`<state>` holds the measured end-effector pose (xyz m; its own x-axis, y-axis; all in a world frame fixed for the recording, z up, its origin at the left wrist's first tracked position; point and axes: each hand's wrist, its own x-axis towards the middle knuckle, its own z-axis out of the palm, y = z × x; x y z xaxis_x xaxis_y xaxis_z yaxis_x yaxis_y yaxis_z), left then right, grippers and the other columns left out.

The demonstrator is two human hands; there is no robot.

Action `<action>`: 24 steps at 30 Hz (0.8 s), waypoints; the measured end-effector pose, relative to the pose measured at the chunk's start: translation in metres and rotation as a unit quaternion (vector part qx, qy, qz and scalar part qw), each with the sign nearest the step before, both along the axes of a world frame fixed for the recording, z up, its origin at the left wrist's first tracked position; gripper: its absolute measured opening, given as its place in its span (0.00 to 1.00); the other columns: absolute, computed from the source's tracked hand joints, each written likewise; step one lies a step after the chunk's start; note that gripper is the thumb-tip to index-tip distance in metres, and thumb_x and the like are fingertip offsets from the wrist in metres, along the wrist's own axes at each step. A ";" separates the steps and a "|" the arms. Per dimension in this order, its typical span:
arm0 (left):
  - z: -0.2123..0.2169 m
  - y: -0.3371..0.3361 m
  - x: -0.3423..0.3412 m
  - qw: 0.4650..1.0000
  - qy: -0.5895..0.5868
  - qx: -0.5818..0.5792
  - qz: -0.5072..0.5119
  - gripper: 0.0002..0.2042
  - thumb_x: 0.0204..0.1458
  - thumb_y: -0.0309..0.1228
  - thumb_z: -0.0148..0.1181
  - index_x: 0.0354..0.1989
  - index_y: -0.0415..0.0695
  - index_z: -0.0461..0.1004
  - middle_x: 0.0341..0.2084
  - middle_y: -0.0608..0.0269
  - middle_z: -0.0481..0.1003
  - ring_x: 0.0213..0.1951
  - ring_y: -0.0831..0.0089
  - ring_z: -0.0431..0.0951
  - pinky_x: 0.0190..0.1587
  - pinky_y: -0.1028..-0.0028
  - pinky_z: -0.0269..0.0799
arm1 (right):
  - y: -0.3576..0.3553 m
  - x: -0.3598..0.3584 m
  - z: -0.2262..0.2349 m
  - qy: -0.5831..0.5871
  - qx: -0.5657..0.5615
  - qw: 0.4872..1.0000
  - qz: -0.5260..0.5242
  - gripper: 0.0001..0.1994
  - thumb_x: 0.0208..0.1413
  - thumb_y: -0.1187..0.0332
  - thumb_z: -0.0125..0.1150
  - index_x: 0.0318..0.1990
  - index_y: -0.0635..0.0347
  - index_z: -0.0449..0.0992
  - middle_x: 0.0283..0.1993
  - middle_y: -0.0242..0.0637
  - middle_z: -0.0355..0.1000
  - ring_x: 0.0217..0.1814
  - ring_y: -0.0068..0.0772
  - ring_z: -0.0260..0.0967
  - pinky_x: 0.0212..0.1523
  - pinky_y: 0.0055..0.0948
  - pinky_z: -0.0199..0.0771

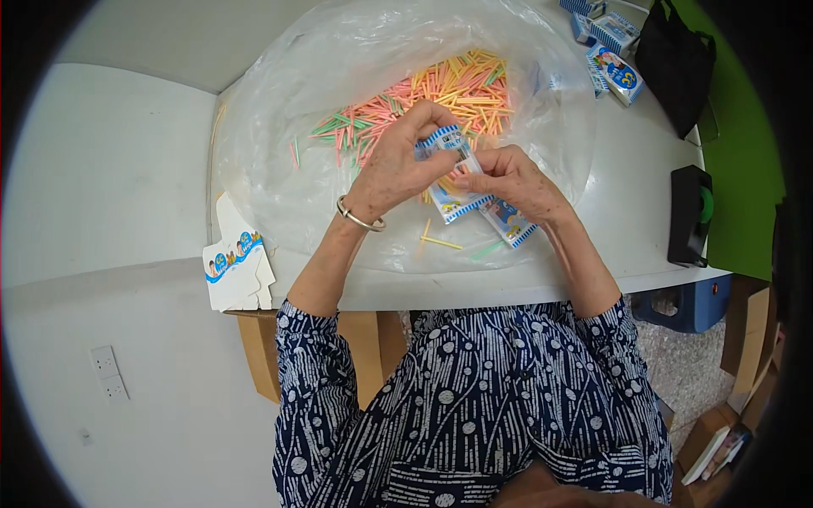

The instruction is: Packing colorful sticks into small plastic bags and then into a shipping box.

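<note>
Pinching a small blue-and-white packet (450, 200) between them, a person's two bare hands meet above a table (381, 292). The left hand (402, 161) has its thumb laid across the upper front of the packet, its other fingers curled toward the top edge; the right hand (525, 186) presses thumb and forefinger together at the packet's right side. Pale sticks show at the right fingertips; whether they are inside the packet, one cannot tell.

Just below the right fingers, partly covered, is a second packet (511, 224). Below the fingers lie a few loose yellow sticks (441, 242) and a green stick (488, 251). Beyond the fingertips spreads a heap of pink, yellow and green sticks (461, 89) on a clear plastic bag (296, 199). A silver bracelet (360, 214) circles the left wrist.

Farther out, left of and below the fingers, is a printed white carton (240, 267). Well to the right of the fingers stands a black tape dispenser (690, 216); above it, beyond the right fingers, are more blue-and-white packs (614, 72) beside a black bag (675, 63).
</note>
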<state>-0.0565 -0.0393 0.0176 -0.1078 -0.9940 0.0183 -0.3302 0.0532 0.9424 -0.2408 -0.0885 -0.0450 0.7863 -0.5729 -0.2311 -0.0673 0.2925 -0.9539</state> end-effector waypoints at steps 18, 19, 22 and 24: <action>-0.010 0.011 0.012 0.998 0.051 0.042 0.020 0.21 0.46 0.29 0.64 0.48 0.40 0.63 0.35 0.62 0.73 0.32 0.79 0.74 0.30 0.79 0.70 | 0.008 0.005 -0.004 -0.044 0.033 0.998 -0.043 0.15 0.48 0.57 0.68 0.26 0.63 0.79 0.18 0.22 0.66 0.17 0.11 0.56 0.18 0.17 0.54; -0.003 0.011 0.009 0.997 0.049 0.065 0.014 0.21 0.47 0.26 0.63 0.49 0.41 0.63 0.37 0.63 0.72 0.36 0.80 0.74 0.35 0.80 0.70 | 0.007 0.003 -0.005 -0.044 0.033 0.998 -0.043 0.15 0.48 0.57 0.68 0.26 0.63 0.79 0.18 0.22 0.66 0.17 0.11 0.56 0.18 0.17 0.54; -0.004 0.013 0.004 0.998 0.026 0.053 0.003 0.21 0.46 0.26 0.64 0.48 0.40 0.65 0.39 0.63 0.72 0.39 0.78 0.74 0.40 0.79 0.72 | 0.007 0.001 0.003 0.046 -0.047 0.998 0.019 0.16 0.49 0.58 0.67 0.22 0.63 0.78 0.16 0.22 0.63 0.17 0.11 0.54 0.18 0.19 0.53; -0.008 0.014 0.003 1.000 0.005 0.020 -0.007 0.20 0.44 0.29 0.65 0.46 0.39 0.66 0.39 0.61 0.72 0.38 0.76 0.75 0.40 0.77 0.73 | 0.010 0.000 0.018 0.077 -0.061 0.993 0.071 0.12 0.53 0.59 0.64 0.31 0.60 0.81 0.20 0.19 0.67 0.20 0.08 0.54 0.20 0.17 0.50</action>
<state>-0.0539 -0.0254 0.0096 -0.1216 -0.9924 -0.0193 -0.3196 0.0207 0.9473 -0.2408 -0.0782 -0.0271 0.8216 -0.4906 -0.2905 -0.2470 0.1529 -0.9569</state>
